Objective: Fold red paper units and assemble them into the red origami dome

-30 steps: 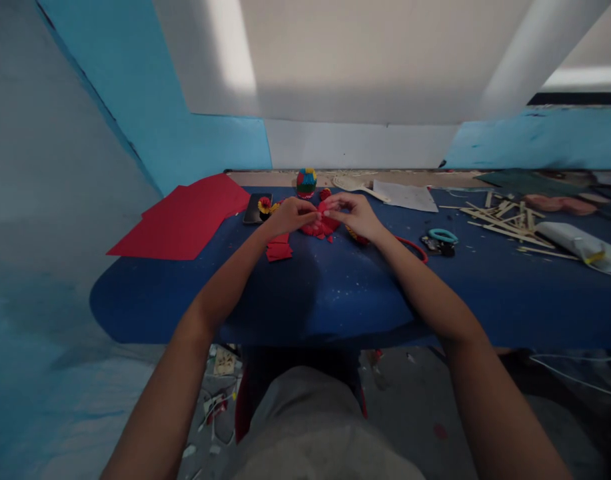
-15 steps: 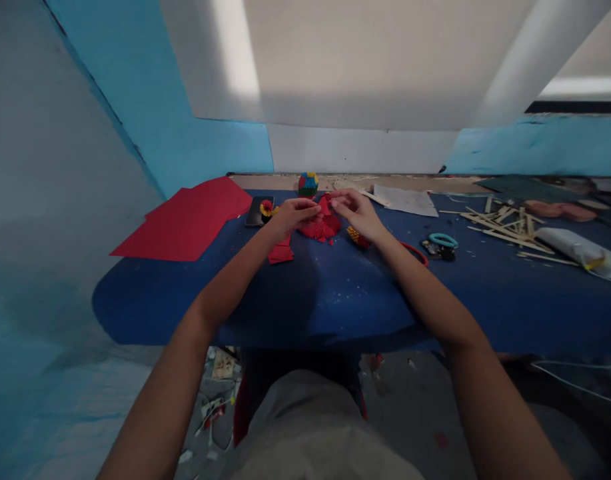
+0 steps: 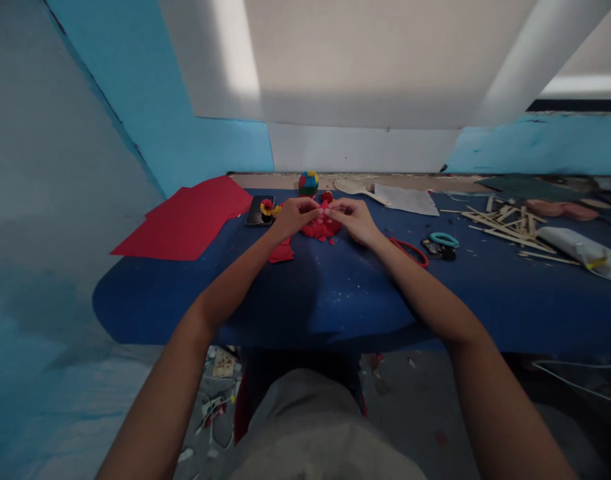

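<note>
My left hand (image 3: pixel 296 215) and my right hand (image 3: pixel 356 219) meet at the fingertips, thumb and forefinger pinched on each. A small piece of red paper (image 3: pixel 324 205) appears to be caught between them, mostly covered by the fingers. Right below lies a pile of small red folded paper pieces (image 3: pixel 321 232) on the blue table (image 3: pixel 285 300). More red paper pieces (image 3: pixel 282 252) rest under my left wrist. A red-and-yellow folded paper piece (image 3: pixel 268 207) sits on a dark phone (image 3: pixel 255 213) left of my left hand. A multicoloured ball (image 3: pixel 308 183) stands behind the pile.
Large red paper sheets (image 3: pixel 185 223) cover the table's left side. Right of my right forearm lie a red loop-shaped handle (image 3: pixel 410 252), a teal ring (image 3: pixel 444 239) and several wooden sticks (image 3: pixel 510 228). At the back are a pale spoon-shaped item (image 3: pixel 352 187) and a white sheet (image 3: pixel 406 200).
My right hand has moved slightly left and down, so both hands' fingertips now come together over the red pile. The yellow-and-red piece beside my right hand is now mostly covered.
</note>
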{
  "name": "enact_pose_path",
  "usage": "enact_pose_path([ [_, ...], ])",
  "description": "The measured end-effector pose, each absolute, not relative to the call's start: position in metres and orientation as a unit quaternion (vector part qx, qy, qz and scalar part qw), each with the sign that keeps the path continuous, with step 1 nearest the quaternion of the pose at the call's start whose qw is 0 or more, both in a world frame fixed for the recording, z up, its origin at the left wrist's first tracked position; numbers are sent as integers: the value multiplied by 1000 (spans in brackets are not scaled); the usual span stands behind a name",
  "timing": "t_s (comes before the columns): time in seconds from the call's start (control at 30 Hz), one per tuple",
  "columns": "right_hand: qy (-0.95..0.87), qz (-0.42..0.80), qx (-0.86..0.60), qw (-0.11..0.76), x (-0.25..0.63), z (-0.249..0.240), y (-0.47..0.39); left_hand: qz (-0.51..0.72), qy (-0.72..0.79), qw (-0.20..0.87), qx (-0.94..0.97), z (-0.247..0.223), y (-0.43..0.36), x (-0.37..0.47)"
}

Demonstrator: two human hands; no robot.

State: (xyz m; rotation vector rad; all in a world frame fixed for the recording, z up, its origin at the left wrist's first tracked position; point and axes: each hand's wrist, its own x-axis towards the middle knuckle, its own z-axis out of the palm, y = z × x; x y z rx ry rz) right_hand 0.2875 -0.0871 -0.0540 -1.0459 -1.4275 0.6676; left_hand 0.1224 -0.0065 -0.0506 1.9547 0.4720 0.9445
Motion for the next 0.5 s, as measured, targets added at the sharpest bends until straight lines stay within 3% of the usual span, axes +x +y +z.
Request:
enact_pose_path([
  [0.1,-616,277,-446,587,287,-54,-86,368,186,451,792,-50,-8,122],
  [0.27,-648,233,-474,550,289,-52,-86,394,174,373,822,-49,-7,120],
  [0.5,-655,256,-463,539,289,-52,-88,393,207,358,821,-48,-6,120],
])
